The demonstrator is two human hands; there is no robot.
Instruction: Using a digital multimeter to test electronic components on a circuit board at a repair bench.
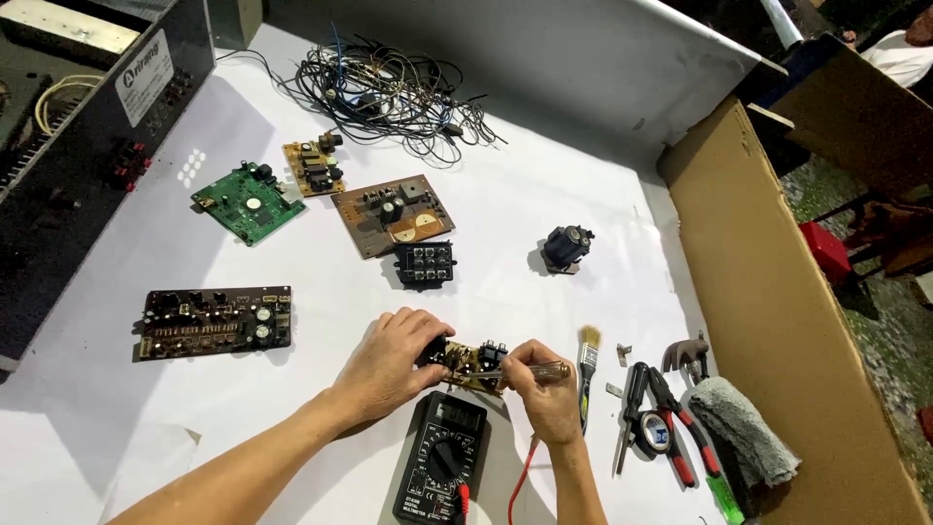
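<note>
Board point(473, 362), small and brown, sits on the table point(544, 194) just above the multimeter point(444, 462), between both hands. Left hand point(389, 365) grip clenched on the board's left end. Right hand point(544, 389) grip clenched on a screwdriver point(530, 370), tip on the board. Brush point(587, 365) just right.

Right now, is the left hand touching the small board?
Touching. The head view shows the left hand with its fingers closed over one end of the small board, no gap between them.

A brightly lit white table point(544, 204) stands beside a brown cardboard wall point(777, 292).
</note>
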